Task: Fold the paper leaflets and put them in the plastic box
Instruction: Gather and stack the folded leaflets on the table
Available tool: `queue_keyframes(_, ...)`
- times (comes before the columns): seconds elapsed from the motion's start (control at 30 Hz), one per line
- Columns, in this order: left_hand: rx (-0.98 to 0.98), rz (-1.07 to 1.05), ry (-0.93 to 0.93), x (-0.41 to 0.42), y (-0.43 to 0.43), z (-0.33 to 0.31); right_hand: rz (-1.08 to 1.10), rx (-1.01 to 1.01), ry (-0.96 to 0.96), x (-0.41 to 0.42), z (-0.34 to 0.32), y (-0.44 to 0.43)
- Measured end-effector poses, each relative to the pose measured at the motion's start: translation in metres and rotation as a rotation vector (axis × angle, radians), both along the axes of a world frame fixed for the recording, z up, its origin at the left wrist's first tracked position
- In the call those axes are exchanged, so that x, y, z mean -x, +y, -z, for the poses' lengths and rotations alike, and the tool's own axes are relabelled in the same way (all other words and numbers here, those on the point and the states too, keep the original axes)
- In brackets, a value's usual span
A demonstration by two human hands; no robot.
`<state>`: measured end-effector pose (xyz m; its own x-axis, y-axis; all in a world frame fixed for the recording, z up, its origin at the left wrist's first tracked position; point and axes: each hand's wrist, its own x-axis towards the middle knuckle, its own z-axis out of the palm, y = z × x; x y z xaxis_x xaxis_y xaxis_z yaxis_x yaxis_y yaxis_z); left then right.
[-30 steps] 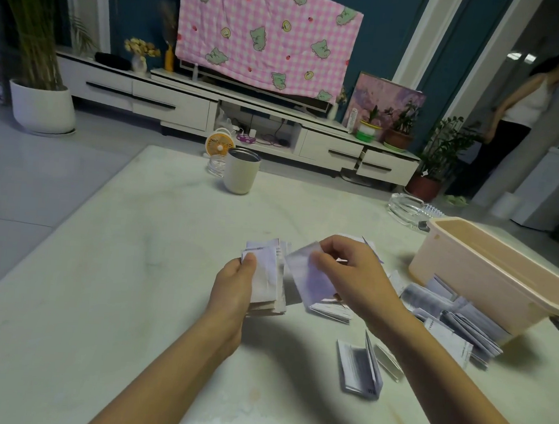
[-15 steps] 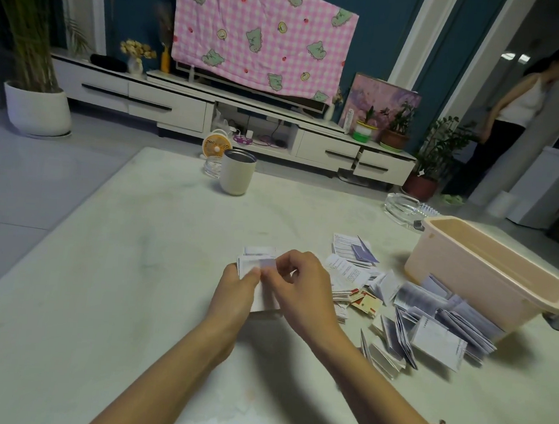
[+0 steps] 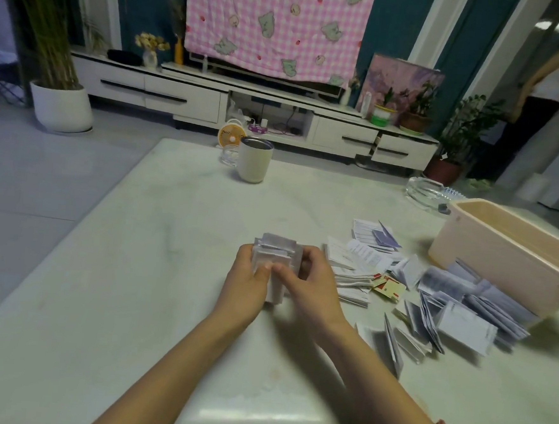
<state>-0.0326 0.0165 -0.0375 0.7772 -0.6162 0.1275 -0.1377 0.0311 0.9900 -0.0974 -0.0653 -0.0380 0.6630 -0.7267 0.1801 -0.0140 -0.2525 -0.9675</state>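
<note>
Box [image 3: 499, 263]: stood open, far right; right hand [image 3: 312, 287] nearer.
Loose leaflets [image 3: 462, 324]: lay between stack [image 3: 275, 248] and box.
Stack: folded, held centrally, long axis pointing away from the person.
Left hand [image 3: 250, 282]: gripped stack's left edge.
Right hand: pinched its right side.

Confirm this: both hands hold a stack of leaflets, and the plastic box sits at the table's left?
No: the head view shows the plastic box at the right of the table. The left hand and right hand do hold the leaflet stack.
</note>
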Motion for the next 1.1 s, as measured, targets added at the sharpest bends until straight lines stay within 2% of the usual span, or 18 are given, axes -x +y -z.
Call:
queue_keyframes(0.1,0.026,0.034,0.034,0.003,0.0,0.0,0.025,0.135,-0.001,0.002,0.006,-0.002)
queue_keyframes(0.2,0.031,0.075,0.016,0.0,0.001,-0.001,0.005,0.132,-0.035,0.005,0.009,-0.006)
queue_keyframes(0.3,-0.026,0.094,-0.09,-0.004,0.0,0.005,-0.04,0.076,-0.049,0.01,0.014,-0.008)
queue_keyframes(0.4,-0.112,0.063,-0.224,-0.004,0.001,0.011,-0.074,0.109,0.016,0.014,0.023,-0.005)
queue_keyframes(0.53,-0.11,0.017,-0.229,-0.003,0.001,0.011,-0.011,0.184,0.037,0.014,0.024,-0.005)
queue_keyframes(0.7,-0.088,0.082,-0.073,0.005,-0.007,0.003,0.015,0.069,-0.061,0.019,0.02,-0.003)
queue_keyframes(0.83,-0.078,0.179,0.063,0.006,-0.009,-0.004,0.088,0.073,-0.024,0.034,0.011,0.003)
queue_keyframes(0.9,-0.037,0.271,0.103,0.012,-0.01,-0.007,0.114,0.149,0.06,0.048,0.001,0.007)
queue_keyframes(0.97,0.025,0.318,0.221,0.021,-0.014,-0.009,0.084,0.331,0.258,0.066,-0.019,0.006)
queue_keyframes(1.03,0.062,0.274,0.311,0.025,-0.02,-0.012,0.056,0.462,0.38,0.081,-0.045,-0.006)
queue_keyframes(1.1,0.089,0.169,0.392,0.021,-0.024,-0.012,0.118,0.468,0.353,0.088,-0.066,-0.028)
